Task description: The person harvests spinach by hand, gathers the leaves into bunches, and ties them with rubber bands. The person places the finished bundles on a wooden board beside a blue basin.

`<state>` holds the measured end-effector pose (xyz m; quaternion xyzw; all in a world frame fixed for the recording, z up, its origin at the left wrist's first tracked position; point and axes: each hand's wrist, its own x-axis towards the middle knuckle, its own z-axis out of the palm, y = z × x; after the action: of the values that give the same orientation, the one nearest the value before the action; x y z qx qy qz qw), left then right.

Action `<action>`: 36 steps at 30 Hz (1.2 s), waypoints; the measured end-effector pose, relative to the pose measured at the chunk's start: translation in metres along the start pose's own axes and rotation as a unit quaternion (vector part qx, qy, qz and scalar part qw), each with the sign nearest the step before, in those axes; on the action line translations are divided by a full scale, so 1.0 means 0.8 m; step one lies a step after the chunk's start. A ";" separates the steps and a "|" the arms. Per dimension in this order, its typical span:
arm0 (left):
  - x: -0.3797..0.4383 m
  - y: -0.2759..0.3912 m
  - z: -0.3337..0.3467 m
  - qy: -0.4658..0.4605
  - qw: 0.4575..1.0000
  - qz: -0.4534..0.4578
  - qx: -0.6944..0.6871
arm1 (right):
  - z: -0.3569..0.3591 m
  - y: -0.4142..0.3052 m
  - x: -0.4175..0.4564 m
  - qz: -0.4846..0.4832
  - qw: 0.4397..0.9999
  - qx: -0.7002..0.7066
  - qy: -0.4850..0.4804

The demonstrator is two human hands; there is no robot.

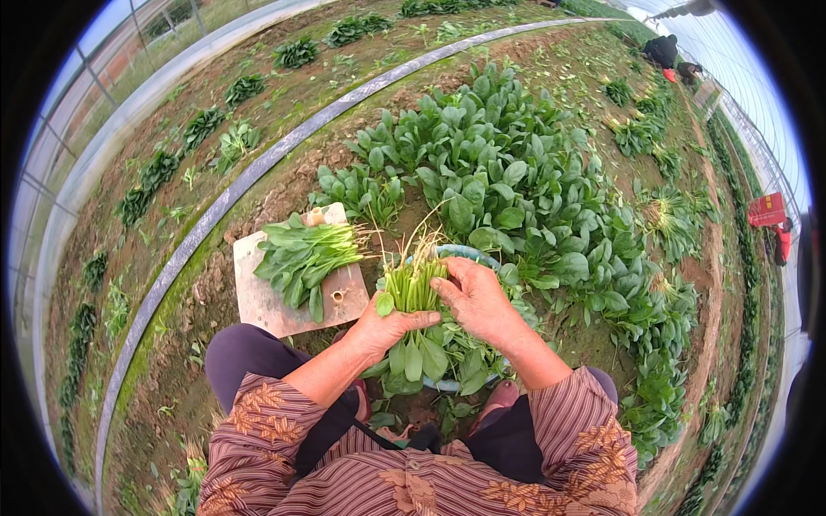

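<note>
Between my knees I hold a bunch of leafy greens, likely spinach [413, 290], with its pale roots pointing away from me and its leaves hanging toward me. My left hand [387, 326] is wrapped round the stems from the left. At the right side of the bunch, my right hand [477, 298] has its thumb and fingers on the stems near the roots. Under the bunch is a round container with a blue rim [468, 251], largely hidden by loose greens. To the left, another bunch of greens [303, 258] lies on a worn flat board [258, 309].
Uncut spinach plants [503, 168] grow thickly ahead and to the right. A grey hose or pipe [258, 169] curves across the soil at left. Picked bunches [668, 216] lie along the right. Far right, a person [783, 242] is near a red box [766, 209]; more people [661, 51] crouch far off.
</note>
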<state>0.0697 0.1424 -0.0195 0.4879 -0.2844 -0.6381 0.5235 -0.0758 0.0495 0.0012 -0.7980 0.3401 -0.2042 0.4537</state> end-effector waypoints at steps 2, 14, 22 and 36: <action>0.002 -0.009 -0.004 -0.004 1.000 0.005 -0.012 | -0.002 -0.008 0.001 0.001 1.000 0.009 -0.007; 0.006 -0.007 -0.007 -0.057 0.998 0.000 -0.011 | 0.002 -0.003 0.003 -0.035 0.981 0.189 -0.033; -0.003 -0.017 0.010 -0.220 0.971 -0.087 -0.029 | 0.007 -0.031 -0.007 0.108 0.894 0.395 -0.185; -0.013 0.021 0.033 0.046 0.750 0.188 0.632 | -0.011 0.001 0.036 -0.057 0.925 0.328 0.185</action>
<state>0.0517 0.1436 0.0083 0.6732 -0.6839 -0.1782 0.2175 -0.0619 0.0234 0.0052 -0.5704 0.2861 -0.4735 0.6071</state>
